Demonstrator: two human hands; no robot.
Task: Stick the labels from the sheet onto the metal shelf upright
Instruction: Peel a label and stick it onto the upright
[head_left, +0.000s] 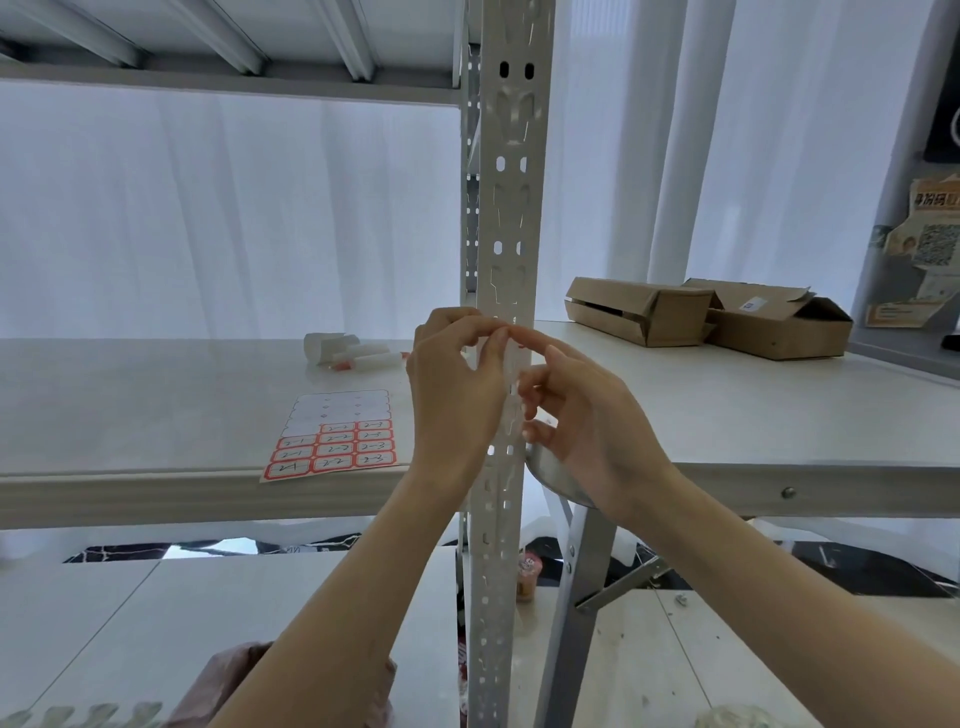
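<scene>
Both hands are raised in front of the metal shelf upright (506, 218), a pale grey perforated post that runs from top to bottom through the middle of the scene. The left hand (454, 384) has its fingers curled, with thumb and forefinger pinched together right at the front face of the upright. The right hand (582, 415) meets it from the other side, its forefinger stretched toward the left fingertips and its other fingers loosely bent beside the post. A trace of red shows between the fingertips, probably a label, but it is too small and too covered to tell for certain, or to tell which hand grips it.

The label sheet (332, 436) lies flat on the shelf board (156, 405) left of the upright, near its front edge. Its far rows are bare white backing; the near rows hold red-bordered labels with handwritten numbers. Farther back on the same board lie some curled white paper strips (348, 353).

To the right of the upright stands a white table (753, 415), and at its far end rest two opened cardboard boxes (706, 317), side by side and touching.
</scene>
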